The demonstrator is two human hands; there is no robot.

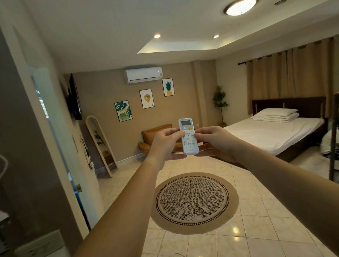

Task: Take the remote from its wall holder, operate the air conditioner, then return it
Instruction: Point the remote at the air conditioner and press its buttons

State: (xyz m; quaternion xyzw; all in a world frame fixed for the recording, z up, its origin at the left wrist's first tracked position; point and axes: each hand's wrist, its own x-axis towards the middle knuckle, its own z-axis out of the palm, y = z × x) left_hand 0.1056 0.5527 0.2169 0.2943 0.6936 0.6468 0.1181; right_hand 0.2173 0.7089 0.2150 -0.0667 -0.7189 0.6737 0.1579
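Bedroom; remote in both hands.

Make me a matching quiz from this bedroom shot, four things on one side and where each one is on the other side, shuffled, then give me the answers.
Things:
1. remote
2. air conditioner
3. round rug
4. pillows

Places:
A. on the tiled floor, in the middle of the room
B. stacked at the head of the bed
C. high on the far wall, above the framed pictures
D. held upright between the left hand and the right hand

Pairs: 1-D, 2-C, 3-A, 4-B
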